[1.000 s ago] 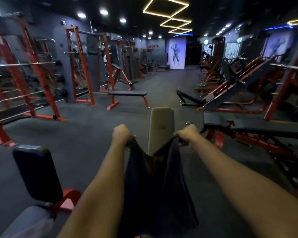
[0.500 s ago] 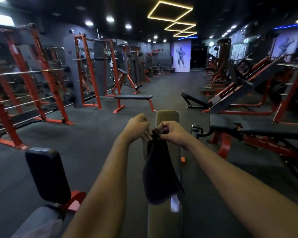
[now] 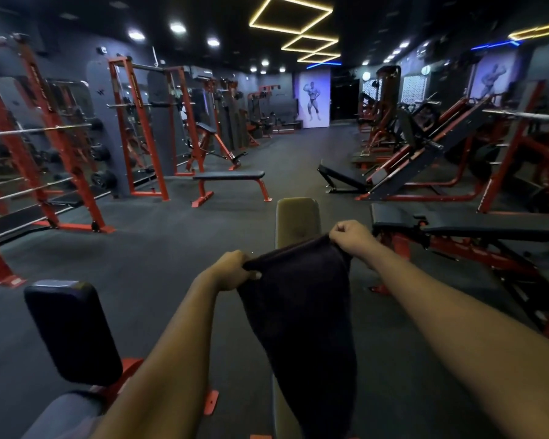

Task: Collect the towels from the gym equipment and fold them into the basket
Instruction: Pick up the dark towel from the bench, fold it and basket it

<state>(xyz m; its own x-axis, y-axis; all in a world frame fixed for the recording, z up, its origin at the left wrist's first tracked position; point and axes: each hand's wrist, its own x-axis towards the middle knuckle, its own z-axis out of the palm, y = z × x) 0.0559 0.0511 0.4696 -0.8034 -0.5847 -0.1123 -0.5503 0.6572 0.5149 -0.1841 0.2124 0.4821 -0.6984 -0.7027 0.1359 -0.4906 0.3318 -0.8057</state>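
Towel (image 3: pixel 301 327) hangs long-axis down from both grips, each pinching a top corner: left grip (image 3: pixel 232 270) nearer and lower, right grip (image 3: pixel 351 237) farther; possibly doubled, view dim.

- The tan pad (image 3: pixel 297 217) runs straight ahead below both hands; the dark towel (image 3: pixel 301 312), stretched between the left hand (image 3: pixel 235 270) and the right hand (image 3: pixel 351 237), hangs in front of it and hides its near part.
- A black upright pad (image 3: pixel 72 331) stands close on the left of the left forearm and bars a low sweep that way.
- A black adjustable bench (image 3: pixel 473 229) on a red frame stands near on the right, beside the tan pad's far end.
- Open floor (image 3: pixel 159 248) lies between the black upright pad and the tan pad, widening ahead as far as the flat bench (image 3: pixel 229 176).
- Red racks (image 3: pixel 45 153) line the left side, well apart.
- The air above both hands is open.
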